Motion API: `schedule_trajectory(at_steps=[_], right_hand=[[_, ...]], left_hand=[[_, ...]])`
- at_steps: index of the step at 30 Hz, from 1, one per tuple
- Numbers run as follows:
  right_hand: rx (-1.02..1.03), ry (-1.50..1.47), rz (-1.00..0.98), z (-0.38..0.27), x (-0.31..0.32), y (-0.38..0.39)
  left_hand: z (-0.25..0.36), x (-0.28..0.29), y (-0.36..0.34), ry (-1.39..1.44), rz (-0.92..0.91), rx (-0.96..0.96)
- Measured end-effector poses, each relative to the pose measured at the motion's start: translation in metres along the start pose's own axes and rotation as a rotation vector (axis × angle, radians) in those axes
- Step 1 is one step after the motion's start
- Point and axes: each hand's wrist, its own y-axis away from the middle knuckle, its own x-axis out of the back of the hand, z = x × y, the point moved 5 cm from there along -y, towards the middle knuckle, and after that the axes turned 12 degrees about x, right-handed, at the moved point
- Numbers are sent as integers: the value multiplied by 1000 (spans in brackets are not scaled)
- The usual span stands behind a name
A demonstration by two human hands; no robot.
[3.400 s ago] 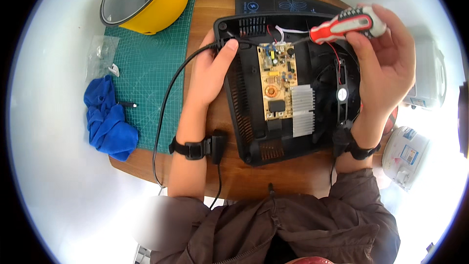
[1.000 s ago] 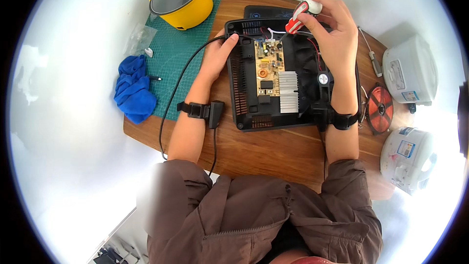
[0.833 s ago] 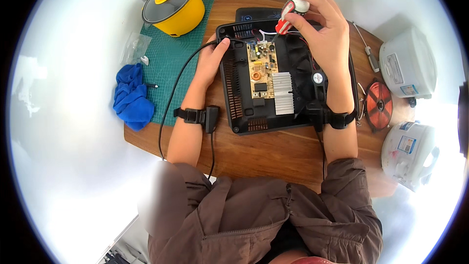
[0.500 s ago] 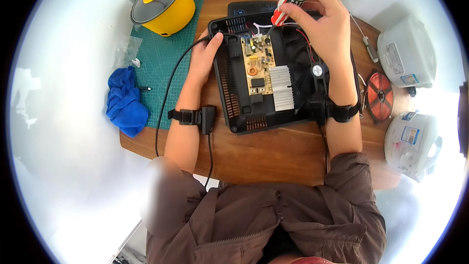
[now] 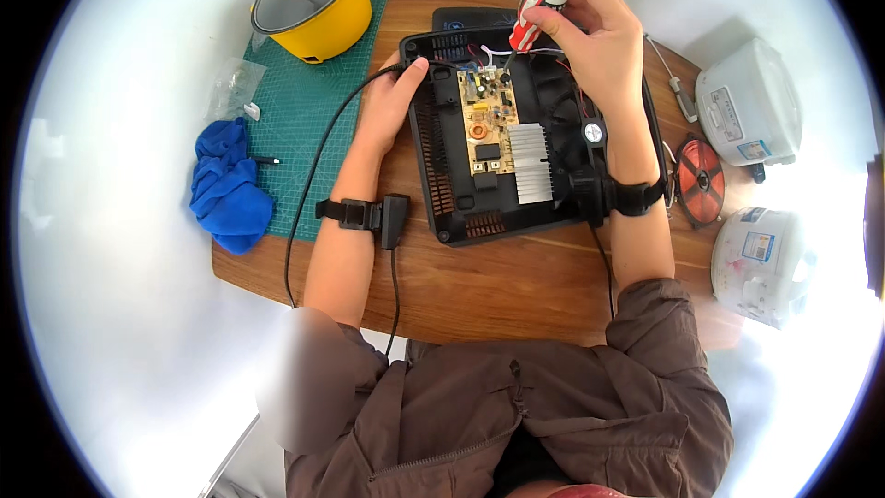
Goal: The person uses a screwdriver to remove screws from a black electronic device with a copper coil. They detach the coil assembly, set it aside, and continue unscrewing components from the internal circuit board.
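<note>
The opened black plastic housing [image 5: 475, 231], like the base of an induction cooker, lies on the table in front of me. Inside it are a tan circuit board [image 5: 472, 115] and a silver finned heat sink [image 5: 530, 171]. My left hand [image 5: 389, 106] grips its left rim near the far corner, thumb on top, by a black power cord [image 5: 318, 152]. Between the fingers of my right hand [image 5: 604, 46] is a screwdriver [image 5: 527, 26] with a red and white handle. Its shaft points down at the board's far right corner; the exact tip contact is too small to tell.
A yellow pot [image 5: 318, 18] stands on a green cutting mat [image 5: 300, 143] at the far left, with a blue cloth [image 5: 230, 189] nearby. On the right are another screwdriver [image 5: 680, 92], a red copper coil [image 5: 701, 180] and two white appliances [image 5: 751, 101]. Black straps and cables are on both forearms.
The whole view has shifted slightly. My right hand has turned a little around the screwdriver handle, whose end leans farther left. My left hand keeps its hold on the housing.
</note>
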Motion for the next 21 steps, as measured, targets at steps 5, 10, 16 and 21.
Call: schedule_trajectory(at_steps=[5, 10, 16, 21], right_hand=[[-12, -270, -108, 15, -9, 2], [58, -241, -131, 11, -27, 7], [139, 151, 2, 14, -6, 6], [102, 158, 90, -16, -11, -6]], left_hand=[[2, -3, 1, 4, -14, 13], [4, -4, 3, 15, -11, 4], [5, -4, 4, -7, -3, 11], [2, -2, 5, 39, -5, 48]])
